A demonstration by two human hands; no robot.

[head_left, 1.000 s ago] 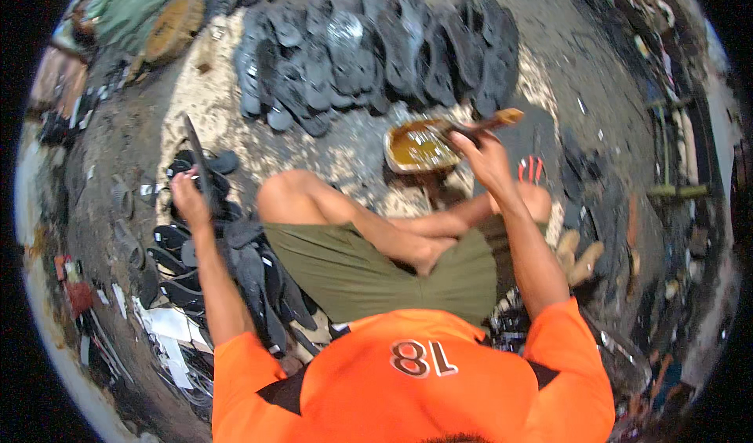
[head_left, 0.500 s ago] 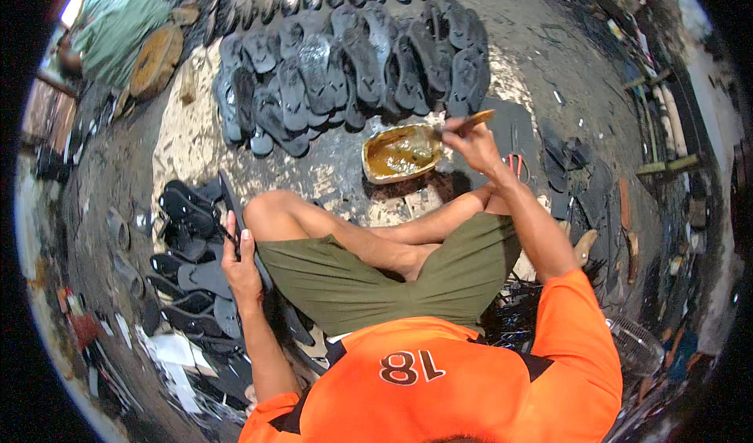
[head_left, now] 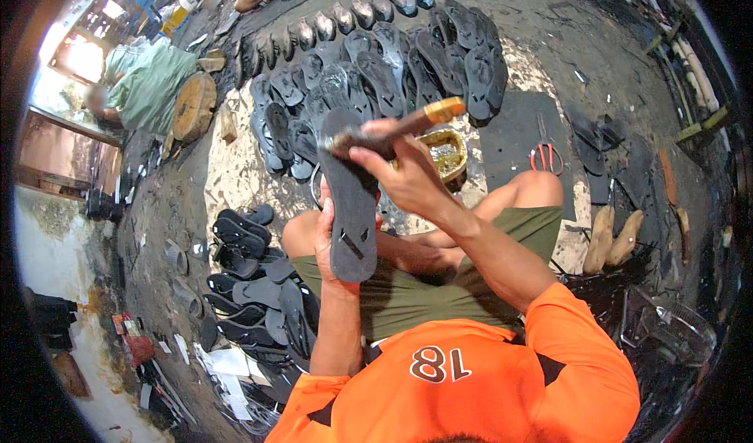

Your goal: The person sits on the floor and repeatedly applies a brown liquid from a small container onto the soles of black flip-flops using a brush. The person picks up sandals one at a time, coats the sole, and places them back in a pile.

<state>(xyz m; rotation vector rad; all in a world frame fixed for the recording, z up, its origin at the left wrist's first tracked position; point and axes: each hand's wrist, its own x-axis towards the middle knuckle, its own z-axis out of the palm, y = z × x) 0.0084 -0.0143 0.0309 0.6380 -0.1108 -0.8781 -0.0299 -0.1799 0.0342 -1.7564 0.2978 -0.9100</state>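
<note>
Sole lifted, brush brought over from the glue pot.
Left hand [head_left: 328,243] now grips the black sandal sole [head_left: 349,200] upright before the chest; right hand [head_left: 404,178] grips the brush [head_left: 392,129], its tip touching the sole's top.

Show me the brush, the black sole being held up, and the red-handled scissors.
brush [head_left: 396,127], head view, middle of its wooden handle.
black sole [head_left: 349,200], head view, its flat middle.
red-handled scissors [head_left: 544,156], head view, the red handle loops.

place: sandal workshop; signs: rows of dark soles [head_left: 376,66] on dirt floor [head_left: 549,19]; scissors [head_left: 545,156]
</note>
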